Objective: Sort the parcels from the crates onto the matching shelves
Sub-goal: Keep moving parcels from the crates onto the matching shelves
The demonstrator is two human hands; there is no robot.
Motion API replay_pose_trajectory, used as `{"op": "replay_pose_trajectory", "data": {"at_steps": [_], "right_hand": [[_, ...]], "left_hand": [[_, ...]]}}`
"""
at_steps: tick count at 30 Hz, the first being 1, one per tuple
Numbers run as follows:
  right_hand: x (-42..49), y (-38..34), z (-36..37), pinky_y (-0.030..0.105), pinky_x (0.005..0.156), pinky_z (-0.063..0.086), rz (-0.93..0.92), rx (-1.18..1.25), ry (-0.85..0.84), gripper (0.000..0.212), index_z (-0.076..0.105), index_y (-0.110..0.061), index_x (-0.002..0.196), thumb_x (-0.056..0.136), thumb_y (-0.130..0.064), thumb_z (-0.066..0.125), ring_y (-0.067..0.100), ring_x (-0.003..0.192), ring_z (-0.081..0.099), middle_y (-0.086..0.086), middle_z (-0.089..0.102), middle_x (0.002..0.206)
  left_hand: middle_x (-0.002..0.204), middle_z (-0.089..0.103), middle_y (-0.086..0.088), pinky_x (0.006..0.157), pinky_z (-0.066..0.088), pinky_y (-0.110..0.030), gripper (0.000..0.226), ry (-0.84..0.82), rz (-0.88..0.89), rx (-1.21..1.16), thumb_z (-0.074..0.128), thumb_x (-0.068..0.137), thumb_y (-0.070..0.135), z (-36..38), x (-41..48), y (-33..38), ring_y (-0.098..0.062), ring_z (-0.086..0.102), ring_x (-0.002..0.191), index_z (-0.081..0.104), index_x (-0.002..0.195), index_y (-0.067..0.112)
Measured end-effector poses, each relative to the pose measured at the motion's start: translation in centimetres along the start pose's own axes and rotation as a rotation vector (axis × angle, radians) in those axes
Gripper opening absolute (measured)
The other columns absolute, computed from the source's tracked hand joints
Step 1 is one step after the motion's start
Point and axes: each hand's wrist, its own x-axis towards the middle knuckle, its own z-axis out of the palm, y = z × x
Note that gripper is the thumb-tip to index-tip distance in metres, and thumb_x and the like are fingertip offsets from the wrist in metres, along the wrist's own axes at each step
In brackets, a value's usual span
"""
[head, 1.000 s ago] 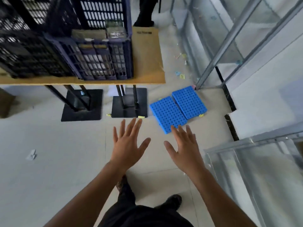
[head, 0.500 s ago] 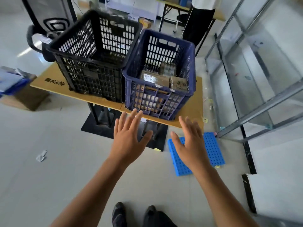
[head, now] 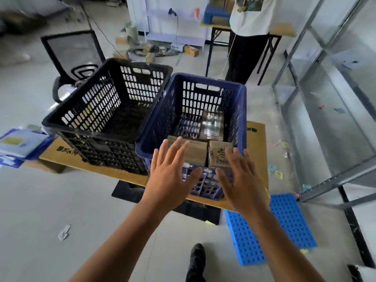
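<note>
My left hand [head: 169, 177] and right hand [head: 242, 180], fingers spread, empty, before the blue crate [head: 195, 86]. Step: reaching. Next: grip a brown parcel [head: 195, 152].

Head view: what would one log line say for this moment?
left hand: open, empty | right hand: open, empty | both: at near rim of blue crate | parcels: inside it | black crate: none seen
</note>
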Motion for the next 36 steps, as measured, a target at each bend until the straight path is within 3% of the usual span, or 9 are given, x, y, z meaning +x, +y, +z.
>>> {"op": "replay_pose_trajectory", "data": {"at_steps": [4, 9, 14, 18, 23, 26, 31, 34, 36], "right_hand": [[4.7, 2.8, -0.5, 0.055, 0.128, 0.016, 0.005, 0.048, 0.03, 0.076, 0.03, -0.027, 0.163, 0.099, -0.067, 0.024, 0.022, 0.161, 0.003, 0.002, 0.022, 0.172], [9.3, 6.8, -0.5, 0.054, 0.129, 0.013, 0.045, 0.048, -0.02, 0.069, 0.017, -0.033, 0.165, 0.105, -0.063, 0.033, 0.016, 0.16, -0.001, -0.003, 0.011, 0.174], [13.4, 8.8, -0.5, 0.05, 0.131, 0.008, 0.094, -0.025, -0.11, 0.081, 0.008, -0.035, 0.166, 0.096, -0.074, 0.023, 0.017, 0.16, -0.009, -0.003, -0.001, 0.175], [17.7, 8.4, 0.6, 0.051, 0.13, 0.01, 0.149, -0.063, -0.156, 0.08, 0.005, -0.04, 0.165, 0.096, -0.076, 0.024, 0.016, 0.16, -0.013, -0.005, -0.005, 0.175], [25.0, 8.4, 1.6, 0.046, 0.131, 0.004, 0.146, -0.223, -0.195, 0.077, 0.011, -0.034, 0.167, 0.102, -0.067, 0.037, 0.021, 0.159, -0.019, 0.0, -0.008, 0.175], [26.5, 8.7, 2.1, 0.049, 0.131, 0.005, 0.146, -0.345, -0.169, 0.077, 0.017, -0.032, 0.166, 0.1, -0.07, 0.034, 0.024, 0.16, -0.016, 0.002, -0.003, 0.175], [26.5, 9.1, 2.6, 0.054, 0.129, 0.014, 0.096, -0.438, -0.102, 0.078, 0.033, -0.028, 0.163, 0.096, -0.068, 0.033, 0.031, 0.161, -0.001, 0.006, 0.015, 0.174], [26.1, 9.5, 3.0, 0.056, 0.127, 0.022, 0.068, -0.465, -0.059, 0.073, 0.038, -0.024, 0.161, 0.098, -0.061, 0.04, 0.032, 0.161, 0.006, 0.009, 0.021, 0.172], [25.9, 9.7, 3.2, 0.058, 0.125, 0.026, 0.066, -0.426, -0.019, 0.07, 0.04, -0.023, 0.16, 0.099, -0.057, 0.044, 0.031, 0.161, 0.01, 0.009, 0.022, 0.172]], "left_hand": [[0.169, -0.004, 0.02, 0.127, -0.008, -0.046, 0.085, -0.064, 0.011, 0.002, 0.032, 0.092, 0.074, 0.3, 5.7, 0.6, -0.011, -0.018, 0.156, -0.002, 0.161, 0.039], [0.17, 0.004, 0.017, 0.129, 0.004, -0.047, 0.085, -0.149, -0.066, -0.092, 0.04, 0.094, 0.072, 0.5, 12.5, 0.5, -0.013, -0.005, 0.157, 0.004, 0.162, 0.035], [0.171, 0.005, 0.011, 0.127, 0.014, -0.053, 0.088, -0.311, -0.102, -0.043, 0.047, 0.094, 0.07, 3.4, 19.8, -0.8, -0.019, 0.003, 0.158, 0.008, 0.163, 0.032], [0.172, 0.001, 0.007, 0.126, 0.015, -0.055, 0.093, -0.434, -0.146, -0.002, 0.051, 0.092, 0.073, 7.3, 25.8, -2.9, -0.026, 0.002, 0.158, 0.008, 0.163, 0.031], [0.171, -0.014, 0.0, 0.124, 0.017, -0.048, 0.099, -0.611, -0.293, -0.127, 0.059, 0.094, 0.064, 13.5, 31.6, -6.4, -0.032, 0.0, 0.158, 0.004, 0.164, 0.023], [0.172, -0.005, -0.007, 0.126, 0.017, -0.047, 0.101, -0.555, -0.418, -0.226, 0.065, 0.091, 0.063, 16.8, 33.8, -8.8, -0.035, 0.003, 0.157, 0.011, 0.164, 0.02], [0.17, 0.011, -0.014, 0.124, 0.024, -0.047, 0.104, -0.682, -0.621, -0.555, 0.065, 0.09, 0.064, 21.1, 35.2, -9.9, -0.035, 0.017, 0.155, 0.011, 0.164, 0.015], [0.164, 0.032, -0.011, 0.118, 0.038, -0.047, 0.098, -0.67, -0.632, -0.805, 0.075, 0.087, 0.053, 22.1, 34.7, -8.5, -0.032, 0.038, 0.146, 0.02, 0.163, 0.021], [0.165, 0.03, -0.009, 0.118, 0.037, -0.044, 0.105, -0.682, -0.614, -0.832, 0.078, 0.086, 0.051, 22.8, 33.8, -7.9, -0.031, 0.037, 0.147, 0.012, 0.164, 0.027]]}}
